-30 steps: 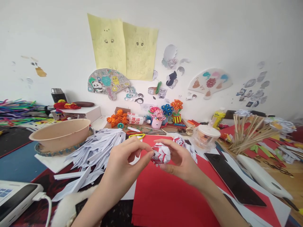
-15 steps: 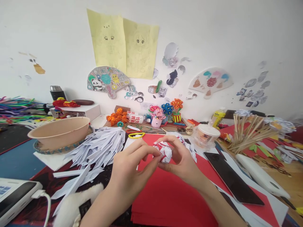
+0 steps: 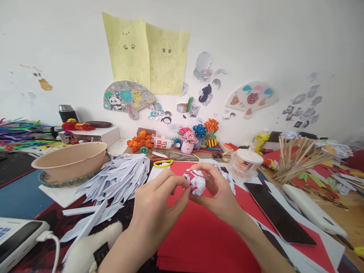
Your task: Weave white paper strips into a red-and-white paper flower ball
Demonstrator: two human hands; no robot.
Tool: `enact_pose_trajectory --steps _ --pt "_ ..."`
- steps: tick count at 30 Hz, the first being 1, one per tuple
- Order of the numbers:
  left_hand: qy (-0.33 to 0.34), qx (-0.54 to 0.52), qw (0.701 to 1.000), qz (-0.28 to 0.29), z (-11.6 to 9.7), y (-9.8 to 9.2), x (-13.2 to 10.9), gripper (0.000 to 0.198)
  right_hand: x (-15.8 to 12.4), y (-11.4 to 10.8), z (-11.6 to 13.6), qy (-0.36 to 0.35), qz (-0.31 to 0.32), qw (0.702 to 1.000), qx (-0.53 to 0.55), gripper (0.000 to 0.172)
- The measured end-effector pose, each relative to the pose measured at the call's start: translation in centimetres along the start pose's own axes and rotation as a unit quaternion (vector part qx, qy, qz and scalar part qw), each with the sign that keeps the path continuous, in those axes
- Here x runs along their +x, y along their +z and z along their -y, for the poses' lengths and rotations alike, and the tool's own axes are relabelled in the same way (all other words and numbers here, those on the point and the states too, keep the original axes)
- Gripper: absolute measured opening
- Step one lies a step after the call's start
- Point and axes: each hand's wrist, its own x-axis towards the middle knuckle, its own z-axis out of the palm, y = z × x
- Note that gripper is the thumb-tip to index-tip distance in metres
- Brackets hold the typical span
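Observation:
A small folded-paper ball [image 3: 196,182], white with red stripes, is held up over the red paper stack [image 3: 207,239]. My right hand [image 3: 217,189] curls round its right side, thumb below and fingers above. On the ball's left edge, the thumb and forefinger of my left hand [image 3: 165,201] are pinched together. Behind my right hand, part of another white and red paper piece [image 3: 229,181] shows. To the left lies a large heap of folded white strips [image 3: 119,176].
A beige basin [image 3: 71,159] stands at left, yellow-handled scissors [image 3: 163,163] lie behind my hands. At right are a black phone [image 3: 280,212], a white power bank [image 3: 314,210], a lidded tub [image 3: 248,161] and wooden sticks [image 3: 298,157]. Paper flowers [image 3: 187,140] stand by the wall.
The ball has turned slightly in my fingers, and my left fingertips have shifted a little to the left along its edge. The whole view has moved slightly.

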Motion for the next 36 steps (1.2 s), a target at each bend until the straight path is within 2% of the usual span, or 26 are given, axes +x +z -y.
enact_pose_trajectory --steps 4,7,10,12,14,21,25,27,29,32,36 --pt "0.055 0.086 0.993 -0.059 0.0 0.4 -0.4 0.012 0.0 -0.1 -0.1 0.004 0.007 1.0 0.017 0.05" --pt "0.083 0.108 0.988 -0.074 0.0 0.4 -0.6 0.011 0.0 -0.2 -0.2 -0.007 0.003 1.0 0.021 0.047" --pt "0.016 0.015 0.999 -0.038 -0.1 0.0 -0.2 0.01 0.0 -0.3 -0.2 -0.024 0.003 0.999 0.023 0.046" --pt "-0.056 -0.066 0.996 0.0 -0.1 -0.4 0.1 0.012 0.0 -0.4 -0.1 -0.034 0.009 0.999 0.023 0.047" --pt "-0.099 -0.117 0.988 0.028 -0.1 -0.6 0.5 0.011 0.0 -0.4 0.0 -0.037 0.013 0.999 0.02 0.047" --pt "-0.156 -0.184 0.968 0.068 0.0 -0.6 0.7 0.015 0.0 -0.5 -0.1 -0.045 0.003 0.999 0.004 0.039" --pt "-0.114 -0.15 0.981 0.05 -0.1 -0.3 0.5 0.015 0.0 -0.3 0.0 -0.047 -0.014 0.999 -0.009 0.038" --pt "-0.072 -0.104 0.992 0.023 -0.2 -0.1 0.3 0.013 0.0 -0.3 0.0 -0.045 -0.015 0.999 -0.015 0.038" --pt "-0.013 -0.033 0.999 -0.028 -0.3 0.1 -0.1 0.011 0.0 -0.2 0.1 -0.039 -0.014 0.999 -0.019 0.038" --pt "0.076 0.077 0.991 -0.075 -0.2 0.3 -0.7 0.01 0.0 -0.1 0.0 -0.038 -0.033 0.998 -0.026 0.038" --pt "0.142 0.142 0.976 -0.085 -0.2 0.3 -0.9 0.01 0.0 0.0 -0.2 -0.044 -0.045 0.998 -0.019 0.038"
